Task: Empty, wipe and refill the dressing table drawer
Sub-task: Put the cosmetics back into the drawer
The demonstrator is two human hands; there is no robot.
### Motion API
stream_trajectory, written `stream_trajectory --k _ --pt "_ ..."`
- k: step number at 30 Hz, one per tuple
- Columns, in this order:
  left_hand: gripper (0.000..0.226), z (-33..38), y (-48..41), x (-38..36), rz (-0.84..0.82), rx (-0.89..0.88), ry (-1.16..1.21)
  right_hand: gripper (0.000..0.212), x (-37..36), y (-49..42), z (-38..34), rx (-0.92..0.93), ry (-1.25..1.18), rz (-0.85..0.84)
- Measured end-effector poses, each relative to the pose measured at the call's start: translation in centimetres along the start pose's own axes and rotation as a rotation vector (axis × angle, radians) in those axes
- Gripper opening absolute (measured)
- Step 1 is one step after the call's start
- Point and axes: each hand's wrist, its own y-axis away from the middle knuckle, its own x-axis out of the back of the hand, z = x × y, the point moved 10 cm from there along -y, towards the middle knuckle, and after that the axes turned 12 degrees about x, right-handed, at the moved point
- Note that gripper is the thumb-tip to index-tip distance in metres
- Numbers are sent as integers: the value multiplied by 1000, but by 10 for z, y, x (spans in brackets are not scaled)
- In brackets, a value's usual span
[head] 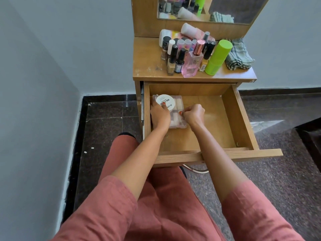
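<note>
One light-brown wooden drawer (231,108) is pulled out of the table (147,66). Its smooth board floor carries one clear, flat plastic compartment box (177,123) in the back left corner. One round white jar (165,102) with a printed lid sits on top of that box. My left hand (159,115) curls round the box's left side, thumb against the jar. My right hand (194,114) is bunched tight, fingertips pinching the box's right edge. On the table stand one lime-green plastic cylinder (218,57), one pink square glass bottle (192,64) and one folded checked cloth (238,57). The small bottles there are too crowded to count.
</note>
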Motion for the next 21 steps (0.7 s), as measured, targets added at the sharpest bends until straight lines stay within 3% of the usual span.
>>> stream_trajectory --k 16,21 --pt "35 7 5 6 52 -48 -87 18 -11 -2 -1 51 72 -33" --pt "53 17 7 2 65 -182 -233 17 -10 -1 -1 37 107 -39"
